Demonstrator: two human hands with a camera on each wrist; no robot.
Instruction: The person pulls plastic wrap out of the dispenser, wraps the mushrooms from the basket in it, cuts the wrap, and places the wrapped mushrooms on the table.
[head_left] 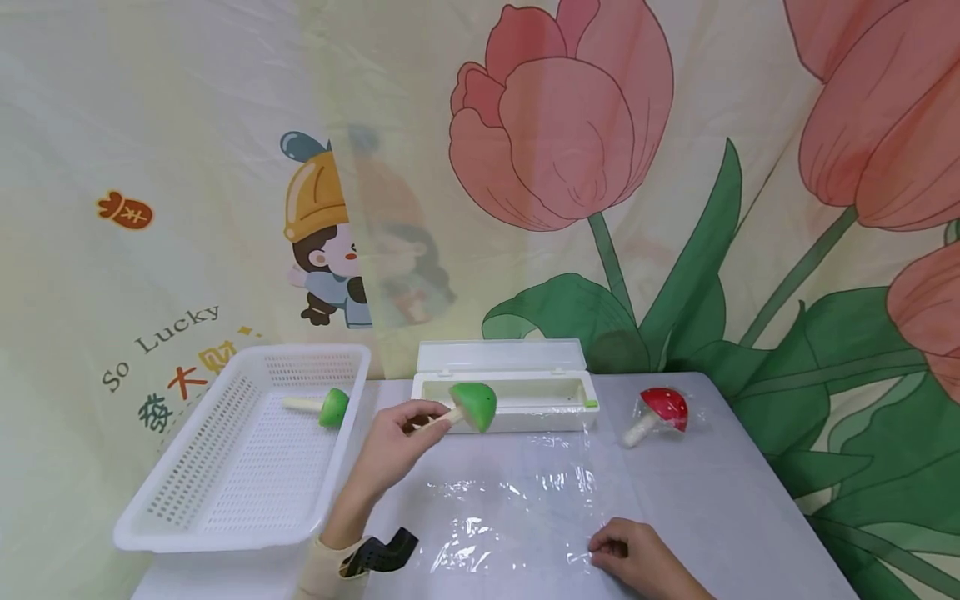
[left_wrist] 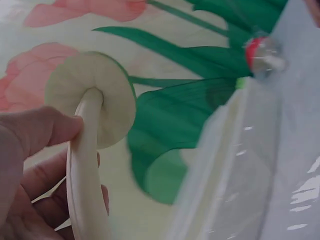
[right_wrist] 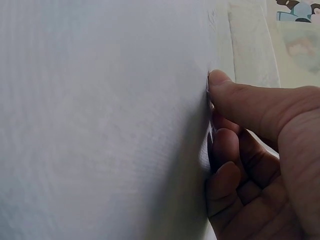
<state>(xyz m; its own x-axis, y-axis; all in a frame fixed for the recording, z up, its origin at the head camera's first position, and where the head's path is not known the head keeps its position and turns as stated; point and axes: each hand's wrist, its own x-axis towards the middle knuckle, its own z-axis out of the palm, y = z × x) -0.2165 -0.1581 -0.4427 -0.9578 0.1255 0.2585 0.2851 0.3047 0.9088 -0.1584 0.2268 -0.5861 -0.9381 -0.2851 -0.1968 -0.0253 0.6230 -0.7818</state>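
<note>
My left hand holds a toy mushroom with a green cap by its pale stem, raised in front of a white cling film box. The left wrist view shows the thumb and fingers round the stem, with the pale underside of the cap facing the camera. From the box, a sheet of clear cling film stretches over the table towards me. At the film's near right corner, my right hand pinches the edge with curled fingers. In the right wrist view the thin film is hard to make out at the fingertips.
On the left stands a white plastic basket holding another green-capped mushroom. A red-capped mushroom wrapped in clear film lies right of the box. The box lid is raised. Behind the table hangs a printed cloth with tulips.
</note>
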